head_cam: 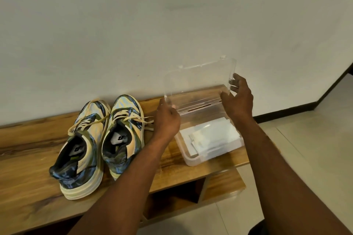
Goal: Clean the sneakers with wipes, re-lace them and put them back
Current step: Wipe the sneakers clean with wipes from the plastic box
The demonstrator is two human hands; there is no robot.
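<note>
On the wooden surface against the pale wall stand two sneakers, side by side and touching, toes toward the wall and heels toward the near edge. The left sneaker and the right sneaker both carry a swirled pattern of blue, green and cream on thick pale soles. Both are laced; their cream laces lie loose, with ends trailing to the right of the right sneaker.

To the right of the pair, near the right end of the surface, sits one clear plastic box. Inside it lies a stack of white wipes; how many there are cannot be told. The box's one clear lid stands raised and tilted back toward the wall, joined to the box along its far edge.

Two hands are on that lid. The left hand has a narrow grip, its fingers curled on the lid's lower left corner, just beside the trailing laces. The right hand holds the lid's right edge, thumb on the near face and fingertips against the edge.

Below the surface, one open shelf shows at the right end, above a tiled floor.
</note>
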